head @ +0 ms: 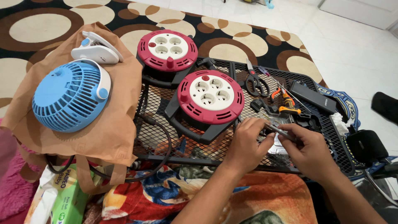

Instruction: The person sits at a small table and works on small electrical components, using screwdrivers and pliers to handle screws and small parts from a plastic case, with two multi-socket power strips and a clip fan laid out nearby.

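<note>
A slim grey metal tool [278, 131], pen-like in shape, lies across both hands above the near edge of the black mesh table [166, 120]. The right hand [309, 152] grips its rear portion, fingers closed around the shaft. The left hand [245, 143] meets the tool's front end, fingertips pinched together on the tip; what the tip bears on cannot be made out. Directly beneath the hands a shiny silver metal part [277, 148] rests on the mesh.

On the mesh table, just beyond the hands, lies an orange-handled tool [287, 103] with small black parts beside it. Farther back on the table are black-handled scissors [256, 83], blades closed. To the right rear of the table top sits a flat black box [313, 97].

At the table's middle, left of the hands, stands a red cable reel [210, 97] with four white sockets, tilted on its black stand. A second red cable reel [167, 49] sits at the table's far left corner.

Left of the table, a brown paper bag [112, 124] carries a blue clip fan [68, 95], face up, its white clip [97, 49] behind it. A black cable [163, 141] loops down from the table's left edge.
</note>
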